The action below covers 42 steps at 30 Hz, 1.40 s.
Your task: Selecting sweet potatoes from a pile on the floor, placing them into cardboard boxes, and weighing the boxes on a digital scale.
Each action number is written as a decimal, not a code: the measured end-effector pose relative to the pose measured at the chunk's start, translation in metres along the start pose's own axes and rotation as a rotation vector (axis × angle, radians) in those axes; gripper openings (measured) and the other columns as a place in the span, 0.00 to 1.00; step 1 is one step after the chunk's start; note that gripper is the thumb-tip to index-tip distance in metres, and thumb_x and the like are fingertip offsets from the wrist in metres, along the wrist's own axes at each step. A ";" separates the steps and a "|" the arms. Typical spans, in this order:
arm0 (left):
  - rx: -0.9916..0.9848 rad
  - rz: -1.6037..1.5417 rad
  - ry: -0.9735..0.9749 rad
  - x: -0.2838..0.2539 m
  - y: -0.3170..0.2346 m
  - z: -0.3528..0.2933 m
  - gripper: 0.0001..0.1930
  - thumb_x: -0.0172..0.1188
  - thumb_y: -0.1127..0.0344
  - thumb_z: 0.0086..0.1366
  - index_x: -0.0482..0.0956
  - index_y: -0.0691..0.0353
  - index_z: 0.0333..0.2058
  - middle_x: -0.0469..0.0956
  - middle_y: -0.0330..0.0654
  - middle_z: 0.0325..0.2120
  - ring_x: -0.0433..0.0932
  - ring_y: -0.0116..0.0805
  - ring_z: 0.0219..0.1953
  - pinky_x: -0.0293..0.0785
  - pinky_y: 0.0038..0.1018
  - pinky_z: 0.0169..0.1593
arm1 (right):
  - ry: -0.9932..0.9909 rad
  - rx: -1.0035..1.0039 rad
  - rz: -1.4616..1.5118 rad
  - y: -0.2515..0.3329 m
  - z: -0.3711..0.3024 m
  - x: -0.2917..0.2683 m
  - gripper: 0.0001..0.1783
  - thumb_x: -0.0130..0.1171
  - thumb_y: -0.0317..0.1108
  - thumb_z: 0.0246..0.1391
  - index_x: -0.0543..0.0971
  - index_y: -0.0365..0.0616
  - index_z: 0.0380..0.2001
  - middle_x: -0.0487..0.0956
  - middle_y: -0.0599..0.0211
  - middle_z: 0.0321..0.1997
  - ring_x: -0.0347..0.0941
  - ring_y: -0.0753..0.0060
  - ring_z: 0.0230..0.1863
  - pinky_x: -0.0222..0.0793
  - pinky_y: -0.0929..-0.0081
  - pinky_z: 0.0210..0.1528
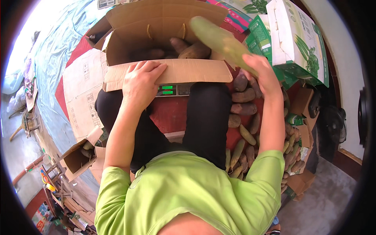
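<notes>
In front of me stands an open cardboard box (137, 17) with several brownish and purplish long vegetables (196, 51) inside. My left hand (143, 76) lies on its near flap (196, 70), the fingers curled over the top edge. A long, thick, pale green vegetable (219, 41) is in my right hand (263, 72), gripped near its lower end. It slants up and leftward over the box's right side, slightly blurred. Under the flap shows a scale (182, 90) with a lit green display, between my knees.
Many purplish-brown and green vegetables (244, 108) lie heaped on the red surface (168, 113) to my right. Beyond them stand white and green printed boxes (293, 35) and a black fan (333, 123). Flattened cardboard (84, 94), blue sheeting (58, 51) and a small open box (78, 158) are at left.
</notes>
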<state>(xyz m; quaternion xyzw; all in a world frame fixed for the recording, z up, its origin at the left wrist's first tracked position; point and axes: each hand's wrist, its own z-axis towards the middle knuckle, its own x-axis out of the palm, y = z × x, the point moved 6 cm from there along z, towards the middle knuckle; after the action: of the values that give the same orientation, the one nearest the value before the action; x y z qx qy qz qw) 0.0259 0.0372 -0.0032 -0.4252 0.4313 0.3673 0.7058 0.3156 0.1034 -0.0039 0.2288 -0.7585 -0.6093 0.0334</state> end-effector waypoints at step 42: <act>-0.031 0.174 -0.152 0.000 -0.005 0.002 0.21 0.60 0.75 0.46 0.82 0.49 0.41 0.78 0.32 0.33 0.77 0.34 0.40 0.70 0.32 0.52 | -0.427 0.758 0.205 -0.444 -0.222 0.130 0.11 0.56 0.33 0.49 0.79 0.41 0.35 0.78 0.69 0.24 0.74 0.77 0.21 0.68 0.76 0.18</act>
<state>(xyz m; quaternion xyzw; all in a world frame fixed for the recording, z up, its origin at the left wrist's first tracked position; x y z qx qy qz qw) 0.0308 0.0372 -0.0010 -0.3680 0.4062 0.4648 0.6954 0.4090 -0.2166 -0.3944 0.0177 -0.9369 -0.3154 -0.1500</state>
